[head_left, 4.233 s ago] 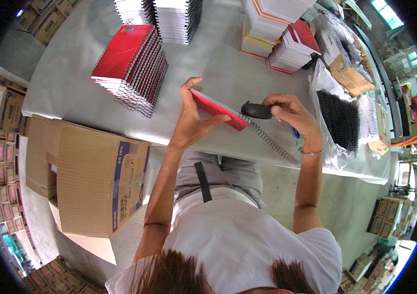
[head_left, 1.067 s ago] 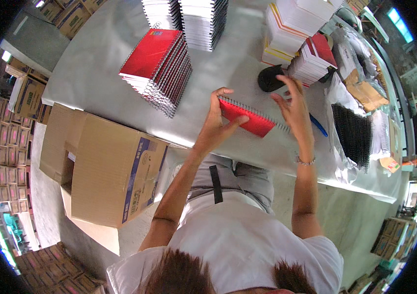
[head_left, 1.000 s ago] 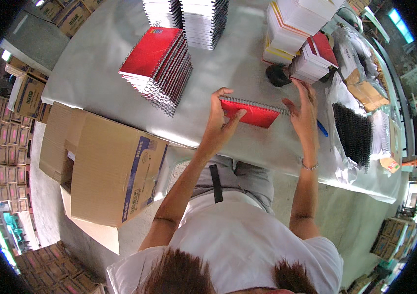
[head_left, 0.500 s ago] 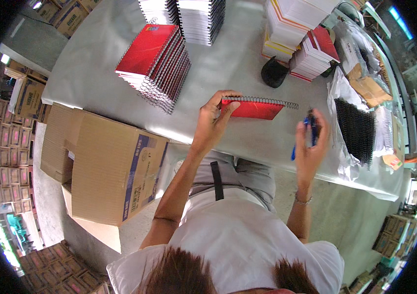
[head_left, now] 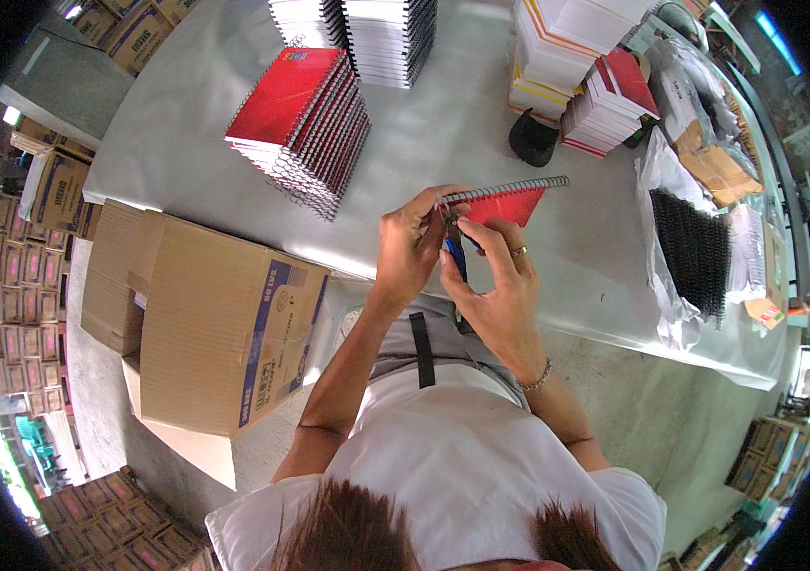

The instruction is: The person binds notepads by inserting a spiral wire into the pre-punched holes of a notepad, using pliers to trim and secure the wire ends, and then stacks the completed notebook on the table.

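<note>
You wear a white top (head_left: 481,447) across the lower centre of the frame, its short, loose sleeves (head_left: 635,500) spreading to both sides. Above its hem, near the middle, your grey trousers (head_left: 392,354) show, with a narrow, straight black strip (head_left: 421,350) over them. A silvery chain bracelet (head_left: 539,377) circles your right wrist, and a gold-coloured ring (head_left: 519,251) sits on your right hand (head_left: 500,295). Locks of straight hair (head_left: 340,528) hang along the bottom edge
</note>
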Tool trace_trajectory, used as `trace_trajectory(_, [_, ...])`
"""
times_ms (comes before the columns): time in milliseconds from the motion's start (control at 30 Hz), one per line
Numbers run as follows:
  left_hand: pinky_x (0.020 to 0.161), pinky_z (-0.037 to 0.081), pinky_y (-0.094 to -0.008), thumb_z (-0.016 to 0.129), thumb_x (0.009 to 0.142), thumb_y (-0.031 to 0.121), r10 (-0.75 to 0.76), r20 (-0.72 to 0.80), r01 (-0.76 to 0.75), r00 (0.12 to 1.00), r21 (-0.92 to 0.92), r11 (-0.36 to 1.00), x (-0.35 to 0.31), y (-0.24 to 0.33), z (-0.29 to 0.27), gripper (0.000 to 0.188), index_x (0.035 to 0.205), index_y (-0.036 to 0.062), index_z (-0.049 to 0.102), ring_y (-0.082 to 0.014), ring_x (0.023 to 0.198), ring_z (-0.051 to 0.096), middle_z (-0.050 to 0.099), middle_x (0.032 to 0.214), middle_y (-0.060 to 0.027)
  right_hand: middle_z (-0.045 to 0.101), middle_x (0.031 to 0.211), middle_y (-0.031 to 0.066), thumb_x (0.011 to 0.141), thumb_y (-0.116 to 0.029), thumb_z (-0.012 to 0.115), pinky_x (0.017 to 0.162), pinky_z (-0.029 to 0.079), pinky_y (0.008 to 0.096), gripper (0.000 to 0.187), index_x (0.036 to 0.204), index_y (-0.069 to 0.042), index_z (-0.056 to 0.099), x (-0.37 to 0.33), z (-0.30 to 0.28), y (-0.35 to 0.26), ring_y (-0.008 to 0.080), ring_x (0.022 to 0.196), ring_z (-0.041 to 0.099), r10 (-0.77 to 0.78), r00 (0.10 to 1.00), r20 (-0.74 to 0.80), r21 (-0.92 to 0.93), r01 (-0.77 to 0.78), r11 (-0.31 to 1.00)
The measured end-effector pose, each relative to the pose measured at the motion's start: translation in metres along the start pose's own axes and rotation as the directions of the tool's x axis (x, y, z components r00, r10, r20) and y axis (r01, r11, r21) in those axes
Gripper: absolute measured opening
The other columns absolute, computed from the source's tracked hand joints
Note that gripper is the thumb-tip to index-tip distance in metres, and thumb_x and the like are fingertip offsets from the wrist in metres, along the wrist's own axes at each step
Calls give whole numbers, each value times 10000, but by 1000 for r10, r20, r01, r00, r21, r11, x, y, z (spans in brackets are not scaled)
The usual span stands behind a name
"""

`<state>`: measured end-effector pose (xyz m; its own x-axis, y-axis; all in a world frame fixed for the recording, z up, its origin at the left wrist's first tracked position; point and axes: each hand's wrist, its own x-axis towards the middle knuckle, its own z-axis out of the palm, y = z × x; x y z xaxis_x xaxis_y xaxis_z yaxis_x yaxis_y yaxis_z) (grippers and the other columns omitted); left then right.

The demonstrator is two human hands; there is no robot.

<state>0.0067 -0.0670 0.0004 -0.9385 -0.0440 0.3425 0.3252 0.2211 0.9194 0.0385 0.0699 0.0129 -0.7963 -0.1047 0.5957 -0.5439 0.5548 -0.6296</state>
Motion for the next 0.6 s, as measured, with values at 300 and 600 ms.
trace_trajectory(300, [750,566,-313,548,897,-97,67,-36,-65,997,76,995,-5,1,3,336,1189,31,655,-234,879,739,732,952,-171,651,990,136,824,-153,759,656,540,397,412,1199,-77,606,-3,-1,3,310,760,664,-37,999,39,21,36,999])
trace_trajectory(600, [735,540,-278,579,907,-77,-56,-24,58,998,119,991,-7,27,3,314,1185,32,677,-134,827,681,732,1006,-114,645,996,162,1005,-245,560,678,600,397,320,1233,-30,497,22,-45,20,288,776,707,158,590,792,609,-778,-152])
